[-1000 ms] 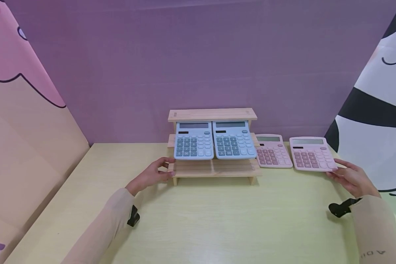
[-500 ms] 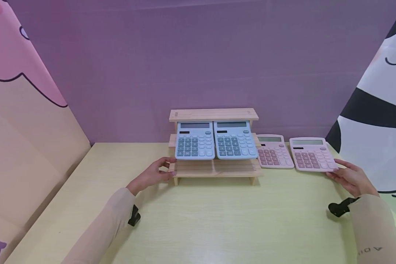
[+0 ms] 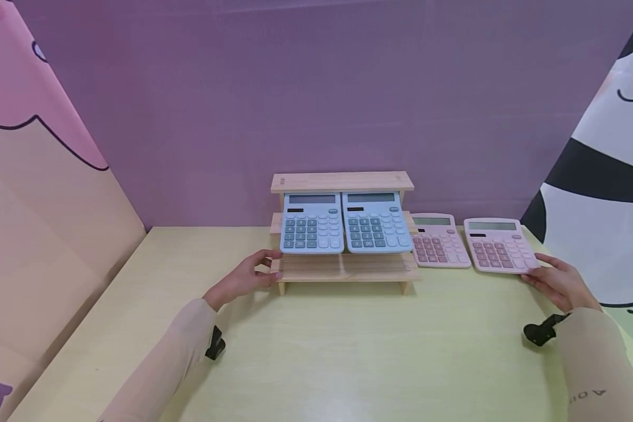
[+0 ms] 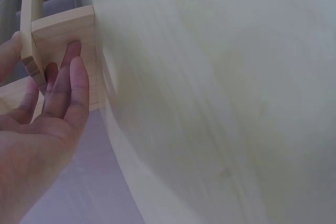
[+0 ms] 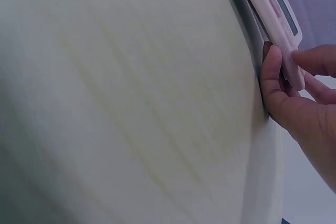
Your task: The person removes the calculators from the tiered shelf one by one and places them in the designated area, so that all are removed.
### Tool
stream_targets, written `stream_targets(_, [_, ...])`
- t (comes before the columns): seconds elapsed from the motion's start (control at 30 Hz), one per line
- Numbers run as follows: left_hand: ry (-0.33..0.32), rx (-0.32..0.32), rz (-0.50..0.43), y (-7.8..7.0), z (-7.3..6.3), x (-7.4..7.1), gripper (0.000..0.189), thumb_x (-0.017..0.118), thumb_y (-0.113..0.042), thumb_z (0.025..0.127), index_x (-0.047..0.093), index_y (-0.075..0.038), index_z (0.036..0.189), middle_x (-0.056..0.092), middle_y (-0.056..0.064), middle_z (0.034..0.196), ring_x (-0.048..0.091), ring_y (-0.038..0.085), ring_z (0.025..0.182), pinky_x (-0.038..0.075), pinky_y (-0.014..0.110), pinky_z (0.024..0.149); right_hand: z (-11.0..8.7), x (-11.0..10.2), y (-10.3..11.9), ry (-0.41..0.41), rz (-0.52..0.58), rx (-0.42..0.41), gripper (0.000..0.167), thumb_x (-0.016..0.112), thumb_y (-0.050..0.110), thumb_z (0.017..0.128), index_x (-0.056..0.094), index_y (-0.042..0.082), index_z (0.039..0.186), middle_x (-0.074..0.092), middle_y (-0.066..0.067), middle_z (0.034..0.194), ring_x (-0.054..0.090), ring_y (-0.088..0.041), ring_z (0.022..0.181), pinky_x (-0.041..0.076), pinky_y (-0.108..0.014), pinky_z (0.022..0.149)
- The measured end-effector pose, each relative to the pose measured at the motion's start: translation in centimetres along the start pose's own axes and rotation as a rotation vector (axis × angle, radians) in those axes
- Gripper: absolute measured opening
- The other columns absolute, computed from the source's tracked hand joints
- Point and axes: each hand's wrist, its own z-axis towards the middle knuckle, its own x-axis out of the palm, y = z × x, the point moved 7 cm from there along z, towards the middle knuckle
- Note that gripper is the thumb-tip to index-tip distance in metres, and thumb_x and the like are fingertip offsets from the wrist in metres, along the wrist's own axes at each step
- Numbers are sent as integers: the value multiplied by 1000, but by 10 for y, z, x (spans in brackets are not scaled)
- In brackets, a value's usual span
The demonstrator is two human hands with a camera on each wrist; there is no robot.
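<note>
My left hand (image 3: 242,279) is at the left end of the lowest tier of a stepped wooden shelf (image 3: 343,269). In the left wrist view, its thumb lies over the board's edge and its fingers (image 4: 79,85) curl underneath, against the side panel (image 4: 68,30). Two light blue calculators, a left one (image 3: 312,225) and a right one (image 3: 377,225), lean side by side on the shelf. My right hand (image 3: 564,284) pinches the near right corner of the outer pink calculator (image 3: 498,246). In the right wrist view, that pink calculator (image 5: 275,24) has the thumb above and fingers below.
Between the shelf and the held calculator lies a second pink calculator (image 3: 438,243), its left edge hidden by the shelf. All stand on a pale wooden table (image 3: 358,351). A purple backdrop (image 3: 316,94) rises behind, with printed cartoon panels on both sides.
</note>
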Motion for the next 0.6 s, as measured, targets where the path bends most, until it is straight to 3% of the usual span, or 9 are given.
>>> stream_targets(0.23, [6,5,-10,1,1,0,54,62,-20,87,38,-5,134,41,20,121,54,24,91,52,35,84,2,0,-1,-7,-91,8,102,64,8,84,-17,19,144,36,5,107,59,-3,78,53,-22,79])
stream_targets(0.47, [10,-2,-8,2,1,0,54,62,-19,88,37,-5,134,41,20,120,55,25,91,52,37,85,5,4,3,-10,-190,-26,99,61,7,86,-19,16,144,40,7,103,58,-1,79,52,-21,77])
stream_targets(0.6, [19,-9,-19,2,0,1,55,62,-19,88,37,-5,134,40,21,120,56,27,92,52,37,86,6,6,4,-22,-254,-36,102,64,7,84,-19,11,143,36,-2,112,57,-1,78,52,-21,77])
